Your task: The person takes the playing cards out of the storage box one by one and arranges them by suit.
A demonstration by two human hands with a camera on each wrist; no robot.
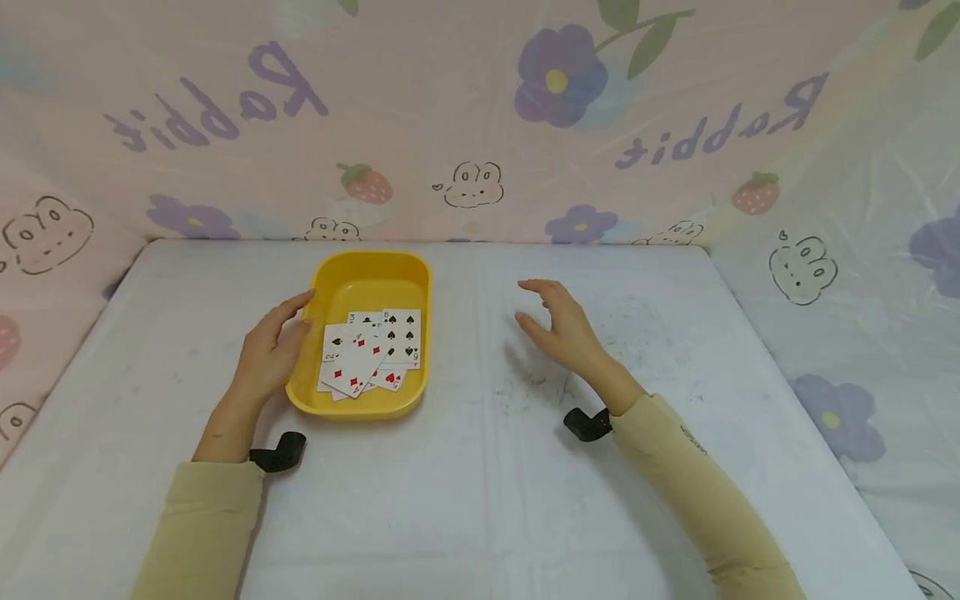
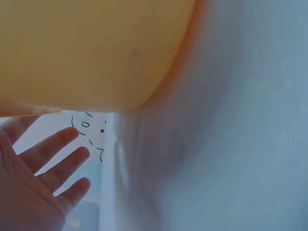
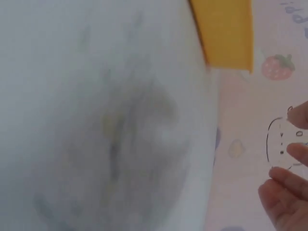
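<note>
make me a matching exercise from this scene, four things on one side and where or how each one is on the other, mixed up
Column one:
1. shallow yellow plastic tray
2. fanned paper playing cards
3. person's left hand
4. person's right hand

Column two:
A. raised open over bare tabletop, holding nothing
B. lying face up inside the tray
C. resting against the tray's left wall, fingers relaxed
D. standing on the white covered table, left of centre

Pairs: 1-D, 2-B, 3-C, 4-A
</note>
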